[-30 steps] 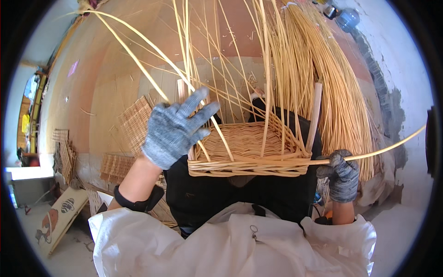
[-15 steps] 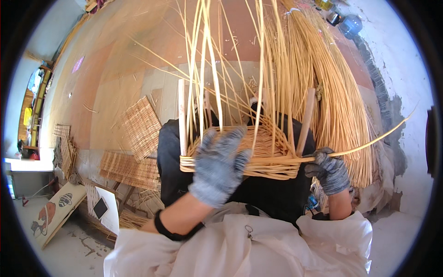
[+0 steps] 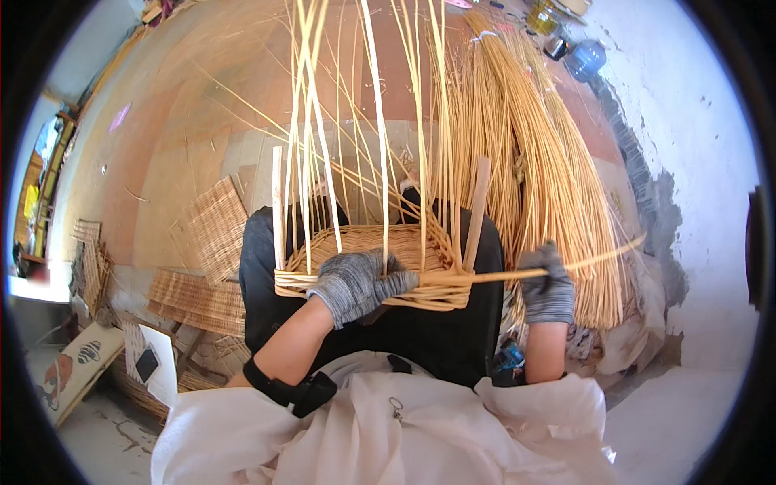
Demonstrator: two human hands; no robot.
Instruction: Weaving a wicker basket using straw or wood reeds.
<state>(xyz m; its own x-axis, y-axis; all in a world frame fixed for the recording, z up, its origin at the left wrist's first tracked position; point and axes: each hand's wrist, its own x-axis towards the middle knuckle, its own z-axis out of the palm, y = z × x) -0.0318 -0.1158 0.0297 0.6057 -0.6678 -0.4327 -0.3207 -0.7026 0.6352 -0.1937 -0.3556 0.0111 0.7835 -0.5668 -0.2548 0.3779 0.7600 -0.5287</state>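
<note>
A half-woven wicker basket (image 3: 440, 299) rests on my lap, its tall pale upright rods (image 3: 377, 113) rising from the sides. Two thick wooden sticks, one on the left (image 3: 278, 194) and one on the right (image 3: 477, 212), stand at its corners. My gloved left hand (image 3: 353, 284) is closed over the near edge, thumb pointing right along the weave. From that edge a single wicker rod (image 3: 499, 276) runs out to the right. Around this rod my gloved right hand (image 3: 548, 284) is closed, and its thin end (image 3: 618, 252) sticks out beyond the fist.
A big bundle of long wicker rods (image 3: 525, 178) lies at the right, near the wall. Woven panels (image 3: 217, 230) lie on the floor to the left, beside a phone (image 3: 147, 364) on a white sheet. A blue water bottle (image 3: 585, 60) stands far right.
My left hand has come down from above the basket onto its near edge. My right hand has moved outward along the rod, away from the basket corner. The whole view has shifted.
</note>
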